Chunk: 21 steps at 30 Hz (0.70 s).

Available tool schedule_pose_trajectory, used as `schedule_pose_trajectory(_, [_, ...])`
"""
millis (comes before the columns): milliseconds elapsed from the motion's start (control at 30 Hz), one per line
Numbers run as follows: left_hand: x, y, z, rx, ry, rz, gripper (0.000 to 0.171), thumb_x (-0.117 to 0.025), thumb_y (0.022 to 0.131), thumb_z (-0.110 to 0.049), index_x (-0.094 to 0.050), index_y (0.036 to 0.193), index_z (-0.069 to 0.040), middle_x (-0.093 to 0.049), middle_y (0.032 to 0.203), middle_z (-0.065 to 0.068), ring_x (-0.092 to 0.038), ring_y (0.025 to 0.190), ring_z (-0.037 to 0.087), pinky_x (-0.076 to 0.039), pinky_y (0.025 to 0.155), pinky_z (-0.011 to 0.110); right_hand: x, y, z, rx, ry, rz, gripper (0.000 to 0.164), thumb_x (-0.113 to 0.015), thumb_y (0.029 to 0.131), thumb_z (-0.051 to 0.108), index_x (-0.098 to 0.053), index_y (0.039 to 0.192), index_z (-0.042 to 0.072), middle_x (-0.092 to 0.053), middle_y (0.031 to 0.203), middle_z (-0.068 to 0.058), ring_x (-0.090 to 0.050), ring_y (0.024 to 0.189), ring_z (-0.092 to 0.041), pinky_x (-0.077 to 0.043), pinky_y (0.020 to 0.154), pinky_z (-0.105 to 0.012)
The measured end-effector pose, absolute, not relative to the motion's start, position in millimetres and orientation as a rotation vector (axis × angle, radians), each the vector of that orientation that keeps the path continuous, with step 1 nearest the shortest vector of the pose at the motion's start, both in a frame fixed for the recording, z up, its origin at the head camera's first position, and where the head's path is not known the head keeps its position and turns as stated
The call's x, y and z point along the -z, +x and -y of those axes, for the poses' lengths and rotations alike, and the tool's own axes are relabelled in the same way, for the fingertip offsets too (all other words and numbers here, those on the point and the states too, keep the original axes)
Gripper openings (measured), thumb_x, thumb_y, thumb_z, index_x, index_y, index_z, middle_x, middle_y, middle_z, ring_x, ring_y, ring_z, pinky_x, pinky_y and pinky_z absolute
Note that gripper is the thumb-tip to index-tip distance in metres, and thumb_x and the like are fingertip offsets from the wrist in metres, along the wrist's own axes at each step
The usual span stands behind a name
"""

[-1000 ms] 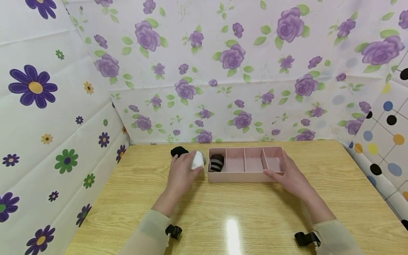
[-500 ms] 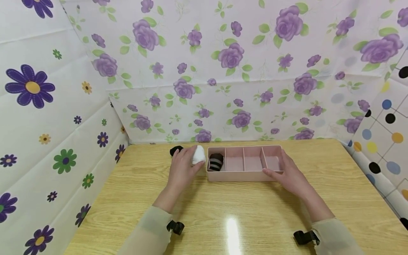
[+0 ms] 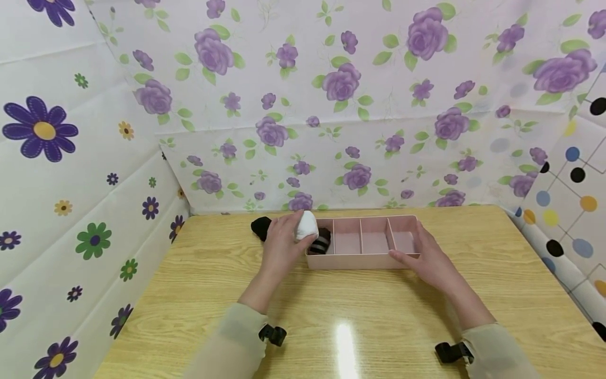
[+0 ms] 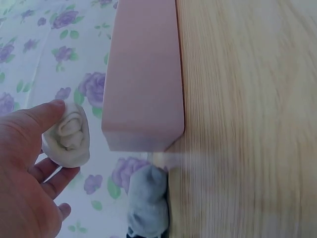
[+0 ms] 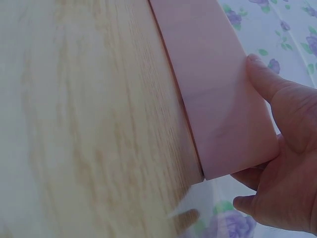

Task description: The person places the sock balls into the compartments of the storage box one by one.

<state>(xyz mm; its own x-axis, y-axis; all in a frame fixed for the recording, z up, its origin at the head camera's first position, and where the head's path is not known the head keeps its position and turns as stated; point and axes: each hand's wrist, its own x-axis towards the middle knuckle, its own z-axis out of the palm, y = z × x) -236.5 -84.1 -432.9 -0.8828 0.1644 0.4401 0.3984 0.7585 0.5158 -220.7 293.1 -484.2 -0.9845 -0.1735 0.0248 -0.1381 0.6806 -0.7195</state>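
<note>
Between the thumb and fingers of my left hand [image 3: 280, 243] is a rolled white sock [image 3: 307, 225], held above the left end of a pink divided box [image 3: 362, 262]. The left wrist view shows the white sock's folded end up close. A rolled brown sock with grey stripes [image 3: 322, 242] sits in the leftmost compartment, partly hidden by my left hand. My right hand [image 3: 434, 261] grips the box's right end, thumb at the front rim and fingers round the side. The other compartments in view hold nothing.
A black sock [image 3: 261, 228] lies on the wooden table [image 3: 213, 295], left of my left hand. A rolled grey sock [image 4: 148, 201] shows near the box's end in the left wrist view. Floral cloth [image 3: 341, 116] hangs behind the table.
My left hand has lifted the white sock off the table and carried it right, over the box's left end. My right hand stays on the box.
</note>
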Motion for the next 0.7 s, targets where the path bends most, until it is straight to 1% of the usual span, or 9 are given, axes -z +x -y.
schedule_pose_trajectory(133, [432, -236, 75, 0.899, -0.437, 2.582, 0.071, -0.091, 0.096, -0.029, -0.061, 0.157, -0.006, -0.067, 0.147, 0.02, -0.057, 0.138, 0.047, -0.046, 0.115, 0.064, 483, -221, -292, 1.238, -0.266, -2.829, 0.126, -0.072, 0.103, 0.063, 0.016, 0.174, 0.008, -0.002, 0.178, -0.036, -0.018, 0.158, -0.065, -0.025, 0.119, -0.082])
schedule_pose_trajectory(233, [431, -236, 68, 0.877, -0.45, 2.574, 0.07, -0.091, 0.096, -0.031, -0.063, 0.156, -0.007, -0.068, 0.146, 0.019, -0.057, 0.136, 0.048, -0.051, 0.108, 0.065, 483, -221, -292, 1.258, -0.27, -2.823, 0.125, -0.073, 0.103, 0.062, 0.014, 0.175, 0.007, -0.002, 0.178, -0.036, -0.017, 0.158, -0.064, -0.025, 0.119, -0.082])
schedule_pose_trajectory(300, [430, -236, 63, 0.863, -0.476, 2.564, 0.07, -0.091, 0.096, -0.031, -0.063, 0.155, -0.006, -0.068, 0.145, 0.02, -0.059, 0.136, 0.046, -0.047, 0.115, 0.065, 483, -221, -292, 1.254, -0.268, -2.824, 0.125, -0.072, 0.103, 0.063, 0.014, 0.175, 0.008, -0.002, 0.178, -0.035, -0.017, 0.159, -0.063, -0.025, 0.119, -0.082])
schedule_pose_trajectory(367, [430, -236, 59, 0.845, -0.503, 2.558, 0.069, -0.091, 0.096, -0.029, -0.063, 0.154, -0.005, -0.069, 0.144, 0.02, -0.061, 0.137, 0.044, -0.04, 0.122, 0.065, 483, -221, -293, 1.252, -0.268, -2.825, 0.125, -0.072, 0.103, 0.063, 0.014, 0.175, 0.008, -0.002, 0.179, -0.035, -0.016, 0.159, -0.063, -0.025, 0.119, -0.082])
schedule_pose_trajectory(467, [431, -237, 53, 0.858, -0.54, 2.556, 0.068, -0.09, 0.097, -0.028, -0.062, 0.154, -0.003, -0.068, 0.145, 0.02, -0.063, 0.136, 0.04, -0.03, 0.128, 0.063, 485, -222, -293, 1.254, -0.261, -2.823, 0.126, -0.072, 0.102, 0.064, 0.015, 0.175, 0.009, -0.002, 0.179, -0.034, -0.016, 0.16, -0.062, -0.024, 0.12, -0.082])
schedule_pose_trajectory(567, [433, -239, 46, 0.864, -0.555, 2.566, 0.068, -0.089, 0.098, -0.029, -0.062, 0.154, -0.004, -0.067, 0.147, 0.019, -0.062, 0.139, 0.039, -0.029, 0.129, 0.062, 485, -222, -293, 1.256, -0.259, -2.82, 0.127, -0.072, 0.102, 0.064, 0.015, 0.175, 0.009, -0.001, 0.179, -0.034, -0.015, 0.16, -0.062, -0.025, 0.12, -0.082])
schedule_pose_trajectory(700, [432, -241, 36, 0.848, -0.579, 2.567, 0.067, -0.089, 0.098, -0.03, -0.062, 0.154, -0.005, -0.068, 0.147, 0.017, -0.062, 0.139, 0.038, -0.031, 0.128, 0.063, 484, -221, -293, 1.243, -0.263, -2.827, 0.126, -0.073, 0.102, 0.064, 0.015, 0.175, 0.009, -0.002, 0.179, -0.035, -0.017, 0.159, -0.063, -0.026, 0.119, -0.082])
